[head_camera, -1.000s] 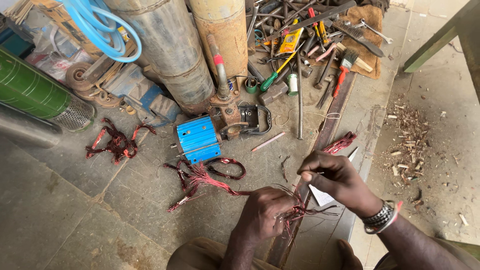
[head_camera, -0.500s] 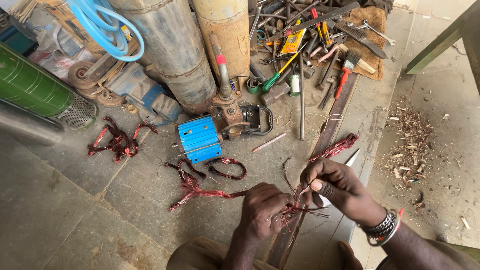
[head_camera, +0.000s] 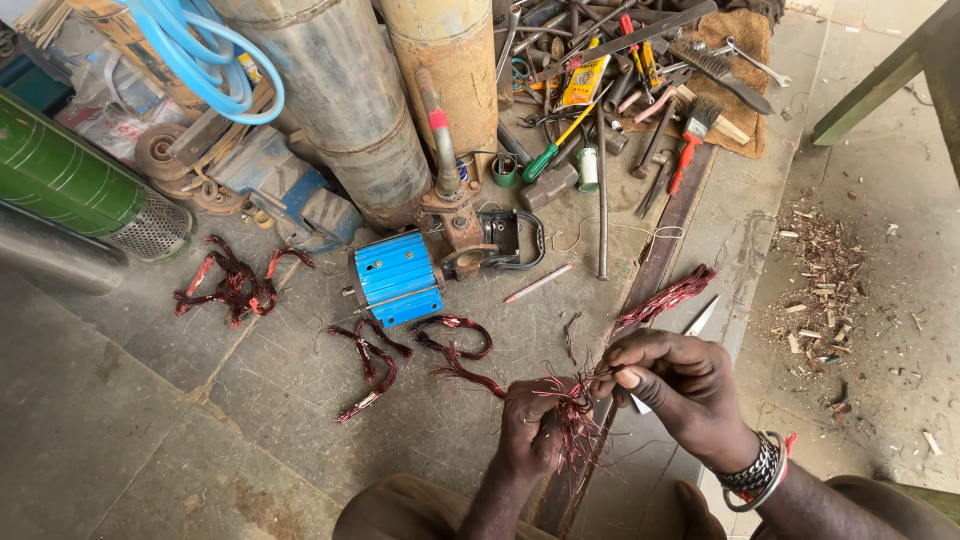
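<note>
Copper winding wire (head_camera: 572, 415), a reddish tangled bundle, sits low in the scene between both hands. Left hand (head_camera: 530, 430) grips the bundle closed-fisted, while right hand (head_camera: 675, 385) pinches strands at its top. Farther left lies a blue motor housing (head_camera: 395, 278) on the concrete floor (head_camera: 150, 420).

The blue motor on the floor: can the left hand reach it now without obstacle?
Probably yes. The blue motor lies ahead of the left hand, only loose red wire coils between, though that hand grips a wire bundle.
</note>
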